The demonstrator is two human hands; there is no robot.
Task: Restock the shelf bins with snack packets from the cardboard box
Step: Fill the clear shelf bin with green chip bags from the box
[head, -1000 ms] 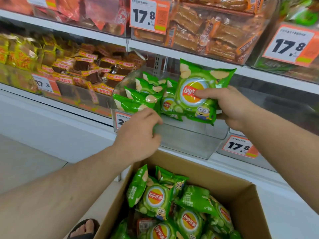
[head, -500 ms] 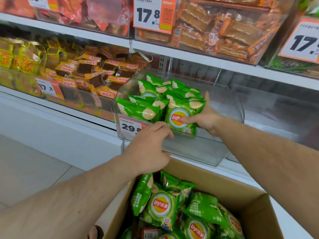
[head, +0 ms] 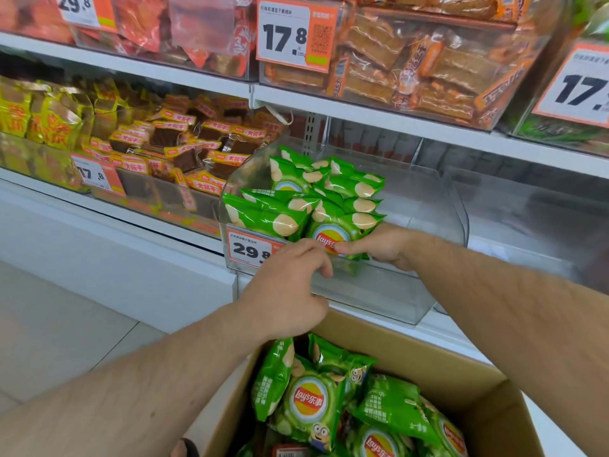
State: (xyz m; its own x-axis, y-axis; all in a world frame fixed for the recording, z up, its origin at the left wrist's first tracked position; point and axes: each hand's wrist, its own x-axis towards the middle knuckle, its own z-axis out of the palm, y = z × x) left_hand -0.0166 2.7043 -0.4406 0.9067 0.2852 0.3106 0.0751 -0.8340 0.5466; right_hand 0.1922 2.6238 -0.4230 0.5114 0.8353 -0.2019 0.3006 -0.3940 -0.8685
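Note:
A clear plastic bin (head: 456, 206) on the lower shelf holds several green Lay's packets (head: 296, 179) along its left side. My right hand (head: 385, 245) reaches into the bin and grips one green packet (head: 329, 234) standing at the front, thumb on its logo. My left hand (head: 286, 291) sits against the bin's front wall beside the 29.8 price tag (head: 247, 249), fingers loosely curled with nothing visibly held. Below my arms, the open cardboard box (head: 428, 354) contains several more green packets (head: 309, 400).
The bin's right half holds no packets. A neighbouring bin of brown snacks (head: 184, 150) stands to the left. Bins of orange-wrapped snacks (head: 412, 61) fill the shelf above. A sandalled foot (head: 184, 450) shows beside the box, with pale floor (head: 49, 324) to the left.
My right hand lowered the green packet from above the bin down into its front row. My left hand drew back from the packets to the bin's front wall.

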